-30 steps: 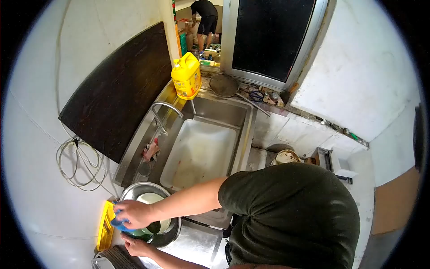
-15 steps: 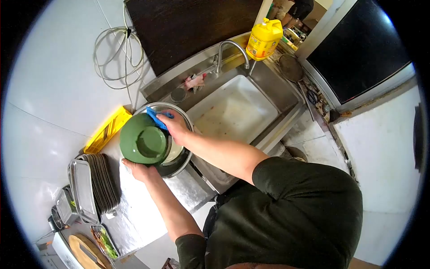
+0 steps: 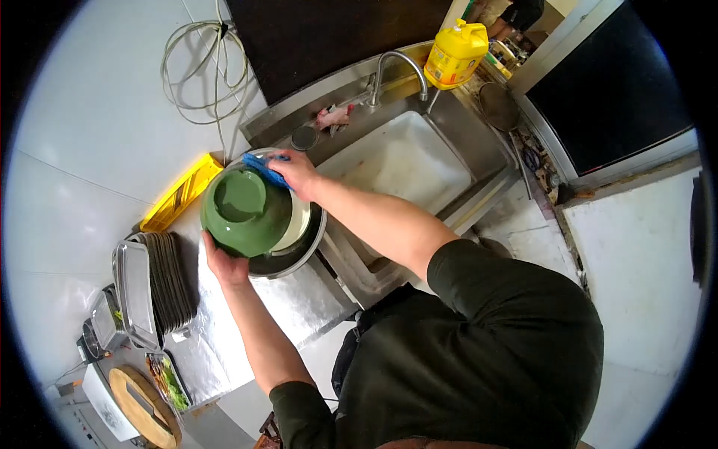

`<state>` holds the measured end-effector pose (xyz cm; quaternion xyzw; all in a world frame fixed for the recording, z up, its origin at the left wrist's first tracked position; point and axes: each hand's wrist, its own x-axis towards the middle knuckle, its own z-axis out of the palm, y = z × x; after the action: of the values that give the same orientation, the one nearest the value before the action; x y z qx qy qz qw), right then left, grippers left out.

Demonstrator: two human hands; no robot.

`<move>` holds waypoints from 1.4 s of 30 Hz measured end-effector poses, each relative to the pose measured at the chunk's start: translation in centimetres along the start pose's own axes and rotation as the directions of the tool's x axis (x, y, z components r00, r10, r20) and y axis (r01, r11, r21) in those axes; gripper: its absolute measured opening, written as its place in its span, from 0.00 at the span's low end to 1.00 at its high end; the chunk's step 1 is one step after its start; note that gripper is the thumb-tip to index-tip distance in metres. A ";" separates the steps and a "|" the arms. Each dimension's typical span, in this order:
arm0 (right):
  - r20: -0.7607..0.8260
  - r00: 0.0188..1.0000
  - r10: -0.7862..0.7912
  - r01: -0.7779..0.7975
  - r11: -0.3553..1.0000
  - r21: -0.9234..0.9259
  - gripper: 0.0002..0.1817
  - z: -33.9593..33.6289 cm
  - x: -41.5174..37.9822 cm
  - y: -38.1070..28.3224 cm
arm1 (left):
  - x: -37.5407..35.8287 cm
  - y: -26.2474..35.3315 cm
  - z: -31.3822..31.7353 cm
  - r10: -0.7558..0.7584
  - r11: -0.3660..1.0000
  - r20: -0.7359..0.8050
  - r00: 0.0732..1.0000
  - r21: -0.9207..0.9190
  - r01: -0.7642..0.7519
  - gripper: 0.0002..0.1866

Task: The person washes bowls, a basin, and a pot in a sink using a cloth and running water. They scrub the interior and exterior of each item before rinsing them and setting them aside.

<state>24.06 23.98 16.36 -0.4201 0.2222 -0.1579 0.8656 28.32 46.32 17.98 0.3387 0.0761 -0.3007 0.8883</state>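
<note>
A green bowl [image 3: 258, 224] is tipped bottom side out over a wide metal basin [image 3: 308, 258]. My left hand [image 3: 226, 266] grips the bowl's rim at its lower left. In my right hand [image 3: 298, 173] is a blue cloth [image 3: 263, 166], pressed to the bowl's upper edge. Something pale, perhaps another bowl [image 3: 299, 221], shows inside the basin behind the green one. The underside of the cloth and the fingertips beneath the bowl are hidden.
Right of the basin is a steel sink with a white tub [image 3: 426, 161], a curved faucet [image 3: 400, 56] and a yellow jug [image 3: 456, 56]. Stacked metal trays [image 3: 161, 284], a yellow slicer [image 3: 179, 196], a food tray [image 3: 168, 380] and a cutting board with a knife [image 3: 142, 408] lie leftward.
The green bowl has turned and tilted, its foot ring shifting up and left. My right hand has slid the cloth along the rim. The camera view has shifted slightly.
</note>
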 end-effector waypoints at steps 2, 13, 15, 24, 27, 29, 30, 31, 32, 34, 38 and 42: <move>-0.058 0.995 -0.079 0.073 0.991 -0.110 0.14 0.3 0.4 0.6 | 0.3 -0.5 0.7 0.054 0.998 -0.050 0.997 0.016 -0.053 0.28; -0.022 0.729 -0.684 0.502 0.556 -0.663 0.15 3.3 -7.0 3.4 | -0.8 -5.6 4.9 0.242 0.970 -0.283 0.928 0.034 -0.242 0.27; 0.015 0.703 -0.711 0.516 0.496 -0.698 0.15 4.5 -8.2 4.2 | -0.5 -5.8 4.8 0.269 0.959 -0.323 0.907 0.176 -0.221 0.28; 0.645 0.545 -0.536 0.780 0.044 -0.624 0.17 1.2 -9.6 1.6 | 0.1 -4.4 2.2 0.177 0.984 -0.262 0.949 0.061 -0.167 0.29; 0.623 0.627 -0.468 0.732 0.081 -0.676 0.15 -0.4 -9.1 0.9 | -0.7 -3.6 2.4 0.176 0.984 -0.272 0.946 0.057 -0.167 0.29; 0.429 0.763 -0.483 0.581 0.223 -0.782 0.15 -1.8 -7.7 1.3 | -1.4 -3.0 2.6 0.201 0.979 -0.269 0.942 0.099 -0.180 0.29; 0.393 0.780 -0.486 0.557 0.254 -0.791 0.15 -2.5 -6.9 0.6 | -1.4 -2.7 2.2 0.173 0.984 -0.254 0.952 0.076 -0.159 0.28; 0.356 0.798 -0.487 0.531 0.287 -0.797 0.14 -3.0 -5.9 -0.2 | -1.7 -2.4 2.3 0.187 0.981 -0.269 0.945 0.101 -0.165 0.28; 0.344 0.767 -0.541 0.568 0.325 -0.756 0.13 -3.2 -5.0 -0.6 | -1.9 -2.2 2.5 0.204 0.977 -0.283 0.937 0.122 -0.175 0.28; 0.323 0.821 -0.471 0.532 0.426 -0.732 0.13 -1.1 -5.1 -3.5 | -2.2 -2.3 2.2 0.235 0.967 -0.297 0.925 0.166 -0.192 0.27; 0.323 0.923 -0.210 0.381 0.371 -0.847 0.17 2.5 -3.5 -5.7 | -1.8 -3.4 2.1 0.291 0.944 -0.278 0.916 0.240 -0.227 0.27; 0.148 0.983 -0.106 0.169 0.226 -0.959 0.13 5.9 -2.5 -3.7 | -1.6 -3.5 3.0 0.321 0.906 -0.227 0.919 0.358 -0.228 0.26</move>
<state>24.65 26.79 23.13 -0.8854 0.2120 -0.0522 0.4103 24.80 43.13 18.85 0.5266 0.1019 -0.1285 0.8342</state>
